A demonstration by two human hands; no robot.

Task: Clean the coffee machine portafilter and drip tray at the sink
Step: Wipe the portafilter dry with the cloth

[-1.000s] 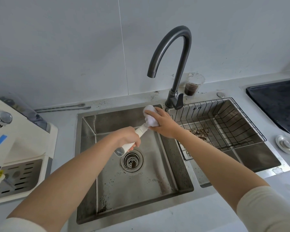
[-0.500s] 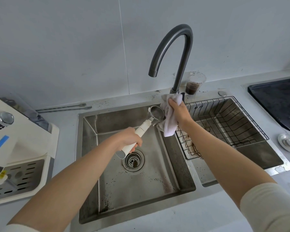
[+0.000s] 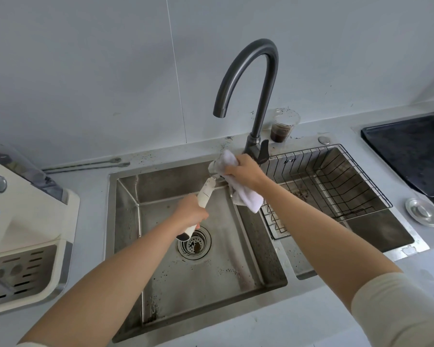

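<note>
Here, the left hand (image 3: 191, 214) has its fingers curled tight round the white handle of the portafilter (image 3: 206, 195), gripping it low down, with the dark butt end poking out below the fist just above the drain (image 3: 194, 244). The portafilter slants up toward one o'clock over the left bowl of the sink (image 3: 127, 221), its metal head near the back rim, at eight o'clock from the base of the tap (image 3: 261, 96). The right hand (image 3: 246, 172) clutches a white cloth (image 3: 246, 200), fingers bent over it and pressing it onto the head, so most of the head is hidden. A loose end of cloth hangs toward five o'clock, over the edge of the basket (image 3: 336, 186) in the right bowl. The drip tray (image 3: 18, 274) sits in the coffee machine (image 3: 28, 221) at nine o'clock from the sink, well apart from both hands. A cup (image 3: 283, 127) of dark liquid stands at two o'clock from the tap base
</note>
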